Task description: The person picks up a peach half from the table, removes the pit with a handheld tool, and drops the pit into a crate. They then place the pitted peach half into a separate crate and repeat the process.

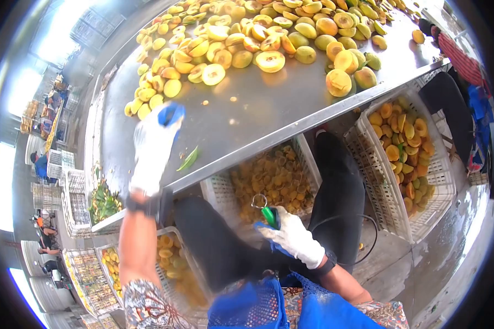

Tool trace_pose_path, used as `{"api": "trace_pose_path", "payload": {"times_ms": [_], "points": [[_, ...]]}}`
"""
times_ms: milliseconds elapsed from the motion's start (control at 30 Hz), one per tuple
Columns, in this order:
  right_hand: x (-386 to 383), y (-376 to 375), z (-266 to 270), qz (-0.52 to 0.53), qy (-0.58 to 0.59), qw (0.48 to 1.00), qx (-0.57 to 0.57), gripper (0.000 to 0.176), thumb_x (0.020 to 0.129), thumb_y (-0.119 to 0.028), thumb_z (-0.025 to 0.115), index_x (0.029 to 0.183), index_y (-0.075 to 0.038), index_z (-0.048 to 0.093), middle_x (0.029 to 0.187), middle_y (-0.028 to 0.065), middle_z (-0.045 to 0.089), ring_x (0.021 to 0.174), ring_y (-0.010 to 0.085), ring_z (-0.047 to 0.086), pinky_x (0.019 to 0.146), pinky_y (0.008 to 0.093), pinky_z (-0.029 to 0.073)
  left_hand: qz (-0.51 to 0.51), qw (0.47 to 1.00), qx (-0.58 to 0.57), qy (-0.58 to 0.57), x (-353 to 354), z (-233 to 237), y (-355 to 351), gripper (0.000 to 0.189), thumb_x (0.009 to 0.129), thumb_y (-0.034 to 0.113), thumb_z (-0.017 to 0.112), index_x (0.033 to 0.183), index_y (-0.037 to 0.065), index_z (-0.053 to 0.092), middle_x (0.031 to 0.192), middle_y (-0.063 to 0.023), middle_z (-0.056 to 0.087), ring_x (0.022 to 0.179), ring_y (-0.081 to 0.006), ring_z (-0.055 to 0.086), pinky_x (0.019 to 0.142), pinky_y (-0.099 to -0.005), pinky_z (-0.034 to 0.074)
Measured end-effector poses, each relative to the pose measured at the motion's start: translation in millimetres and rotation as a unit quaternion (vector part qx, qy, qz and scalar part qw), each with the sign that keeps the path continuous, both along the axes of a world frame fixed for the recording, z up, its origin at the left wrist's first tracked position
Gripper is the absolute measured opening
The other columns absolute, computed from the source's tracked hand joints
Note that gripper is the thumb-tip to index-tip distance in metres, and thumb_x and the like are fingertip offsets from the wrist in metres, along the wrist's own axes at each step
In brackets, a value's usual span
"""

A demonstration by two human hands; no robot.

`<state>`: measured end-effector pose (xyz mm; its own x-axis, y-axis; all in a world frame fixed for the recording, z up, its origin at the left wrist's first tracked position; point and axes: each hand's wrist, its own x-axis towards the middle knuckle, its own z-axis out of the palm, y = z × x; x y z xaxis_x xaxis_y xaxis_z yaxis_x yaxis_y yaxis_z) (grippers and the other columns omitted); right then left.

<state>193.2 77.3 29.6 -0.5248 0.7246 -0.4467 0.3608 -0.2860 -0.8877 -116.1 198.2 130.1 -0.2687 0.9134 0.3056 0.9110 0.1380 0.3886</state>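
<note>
A green-handled tool with a wire ring (268, 215) is gripped in my right hand (293, 238), which wears a white and blue glove and hangs over my lap. My left hand (158, 134), gloved the same way, is over the left part of the metal table (247, 118), close to the nearest yellow fruit halves (172, 88). Its fingers are blurred, so their pose and anything in them cannot be made out. Many halved and whole fruits (270, 61) are heaped along the table's far side. A green leaf (189, 159) lies near the front edge.
Below the table edge stands a crate of small fruit pieces (274, 175). Another crate of fruit halves (442, 200) is at the right, beside a co-worker's red sleeve (460, 60). More crates (88, 274) are at the left, and leaves (105, 203) lie at the table's left corner.
</note>
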Motion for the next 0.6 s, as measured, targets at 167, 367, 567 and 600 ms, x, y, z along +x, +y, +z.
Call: {"api": "trace_pose_path", "payload": {"times_ms": [167, 367, 567, 600], "points": [[11.4, 8.4, 6.3, -0.038, 0.049, 0.99, -0.127, 0.031, 0.09, -0.025, 0.071, 0.103, 0.0, 0.058, 0.073, 0.0091, 0.063, 0.058, 0.0134, 0.063, 0.055, 0.0309, 0.051, -0.033, 0.974, -0.045, 0.22, 27.4, -20.2, 135.1, 0.052, 0.085, 0.035, 0.072, 0.128, 0.009, 0.06, 0.121, -0.0148, 0.065, 0.112, -0.0326, 0.062, 0.093, -0.0408, 0.049], [13.7, 11.7, 6.0, -0.062, 0.082, 0.994, -0.049, 0.029, 0.092, -0.024, 0.069, 0.106, 0.0, 0.059, 0.074, 0.0069, 0.064, 0.06, 0.012, 0.062, 0.055, 0.0301, 0.051, -0.053, 0.917, -0.154, 0.363, 54.9, -38.7, 159.2, 0.043, 0.081, 0.03, 0.074, 0.116, 0.008, 0.062, 0.121, -0.0158, 0.061, 0.108, -0.0311, 0.06, 0.089, -0.043, 0.05], [11.5, -1.9, -6.9, -0.14, 0.106, 0.984, -0.04, 0.036, 0.094, -0.03, 0.064, 0.111, 0.0, 0.057, 0.071, 0.0094, 0.065, 0.059, 0.0181, 0.063, 0.055, 0.0336, 0.051, -0.057, 0.939, -0.175, -0.289, 33.9, -5.7, 77.4, 0.033, 0.082, 0.022, 0.077, 0.108, 0.005, 0.067, 0.102, -0.0054, 0.07, 0.087, -0.0125, 0.068, 0.07, -0.0267, 0.053], [12.5, -3.3, -5.2, -0.16, 0.123, 0.977, -0.071, 0.037, 0.094, -0.029, 0.064, 0.115, 0.001, 0.057, 0.077, 0.0118, 0.066, 0.065, 0.0185, 0.065, 0.059, 0.0335, 0.052, -0.055, 0.908, -0.145, -0.39, 31.0, -0.7, 54.4, 0.034, 0.085, 0.022, 0.076, 0.113, 0.005, 0.066, 0.103, -0.0047, 0.07, 0.086, -0.0122, 0.068, 0.068, -0.0265, 0.053]]}}
